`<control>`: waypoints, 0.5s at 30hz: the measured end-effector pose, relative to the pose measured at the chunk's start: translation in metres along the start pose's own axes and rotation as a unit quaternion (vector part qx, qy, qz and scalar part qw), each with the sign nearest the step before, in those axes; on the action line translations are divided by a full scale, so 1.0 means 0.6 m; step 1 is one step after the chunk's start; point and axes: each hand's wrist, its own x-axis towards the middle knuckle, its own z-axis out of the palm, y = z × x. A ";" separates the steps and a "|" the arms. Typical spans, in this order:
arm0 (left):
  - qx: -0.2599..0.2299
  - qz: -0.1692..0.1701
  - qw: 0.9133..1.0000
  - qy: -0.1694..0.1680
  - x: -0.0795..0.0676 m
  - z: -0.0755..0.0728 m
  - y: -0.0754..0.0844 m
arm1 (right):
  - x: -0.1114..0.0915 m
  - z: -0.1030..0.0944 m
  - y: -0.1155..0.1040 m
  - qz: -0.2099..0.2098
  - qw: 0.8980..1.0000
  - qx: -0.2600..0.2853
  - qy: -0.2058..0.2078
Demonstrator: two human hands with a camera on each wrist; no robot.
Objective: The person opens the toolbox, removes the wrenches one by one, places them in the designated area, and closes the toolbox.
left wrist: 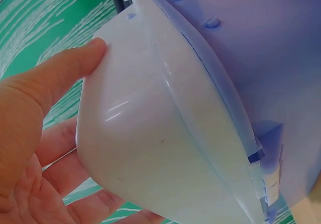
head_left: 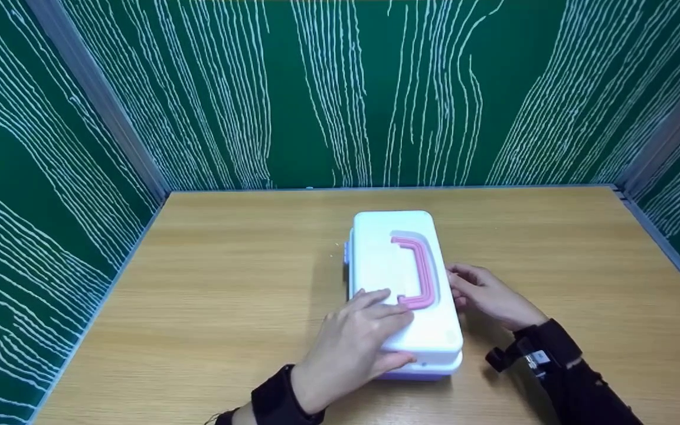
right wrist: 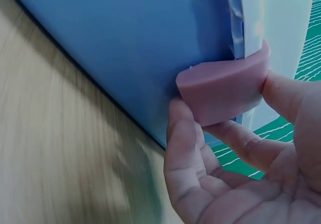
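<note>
A storage box [head_left: 381, 277] with a white lid and a pale purple base stands on the table, its lid down. Set into the lid is a pink handle [head_left: 425, 271], lying flat. My left hand [head_left: 355, 336] rests on the near part of the lid, fingers spread over the top and thumb at the near end. At the box's right side, my right hand [head_left: 487, 295] pinches a pink latch [right wrist: 225, 91]. Thumb and fingers sit on opposite edges of that latch, which the head view hides. The left wrist view shows the lid's white end [left wrist: 140, 113] beside the left thumb.
The box stands on a wooden table [head_left: 228, 265]. Green panels [head_left: 375, 94] with wavy white lines rise at the back and both sides. A pale purple hinge or clip [head_left: 346, 252] sticks out on the box's left. A small dark device [head_left: 532, 357] is strapped to the right wrist.
</note>
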 end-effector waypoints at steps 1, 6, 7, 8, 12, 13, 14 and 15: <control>-0.001 0.000 1.000 0.001 0.000 0.000 0.000 | 0.000 0.000 -0.001 0.001 1.000 -0.003 0.003; -0.005 0.000 1.000 0.003 0.000 0.001 0.000 | -0.002 0.000 -0.007 0.014 1.000 -0.017 0.012; -0.007 0.000 1.000 0.002 0.001 0.001 0.000 | -0.003 0.000 -0.008 0.015 1.000 -0.018 0.013; -0.007 -0.001 1.000 0.002 0.001 0.000 0.000 | -0.003 0.000 -0.009 0.016 1.000 -0.019 0.013; -0.017 -0.008 1.000 -0.006 0.002 -0.001 0.000 | -0.004 -0.001 -0.011 0.021 0.999 -0.023 0.016; -0.019 -0.009 1.000 -0.007 0.003 -0.002 0.001 | -0.004 -0.001 -0.012 0.022 0.999 -0.024 0.018; -0.020 -0.011 1.000 -0.008 0.003 -0.002 0.001 | -0.005 -0.001 -0.012 0.023 0.999 -0.025 0.019; -0.023 -0.013 1.000 -0.010 0.003 -0.002 0.001 | -0.005 -0.001 -0.013 0.024 0.999 -0.027 0.020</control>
